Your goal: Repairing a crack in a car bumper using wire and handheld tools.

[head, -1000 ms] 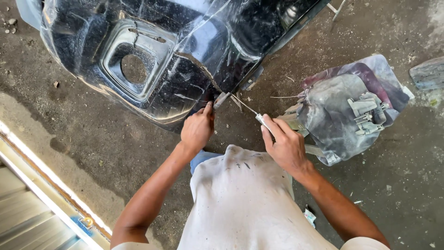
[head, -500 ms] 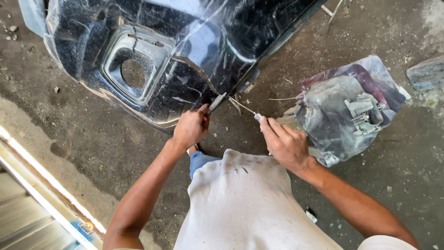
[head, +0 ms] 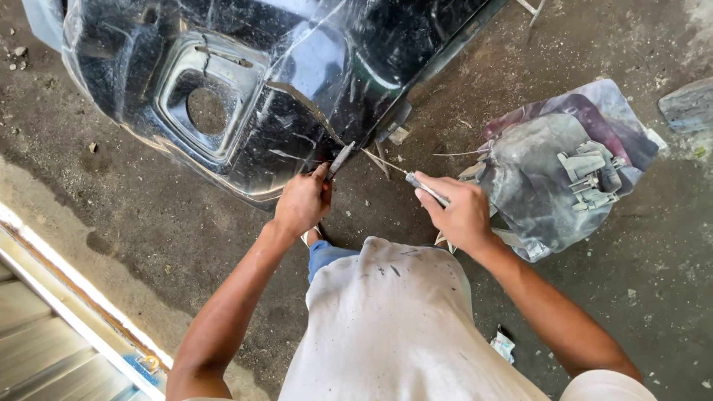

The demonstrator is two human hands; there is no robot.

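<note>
A glossy black car bumper (head: 297, 82) lies on the concrete floor, with a square recess and round hole on its left part. My left hand (head: 301, 204) grips a small grey metal tool (head: 342, 157) whose tip touches the bumper's near edge by a crack. My right hand (head: 460, 212) holds a thin silver rod-like tool (head: 423, 187), its fine tip pointing toward the same spot on the bumper edge. Both hands sit close together just in front of my knees.
A crumpled grey and purple plastic bag (head: 557, 171) with grey plastic clips on it lies to the right. A metal door track (head: 67, 297) runs along the lower left. Small debris dots the floor. A flat grey piece (head: 687, 104) lies at far right.
My left hand has shifted slightly along the bumper edge with its tool. The right hand has stayed close beside it, holding the thin rod.
</note>
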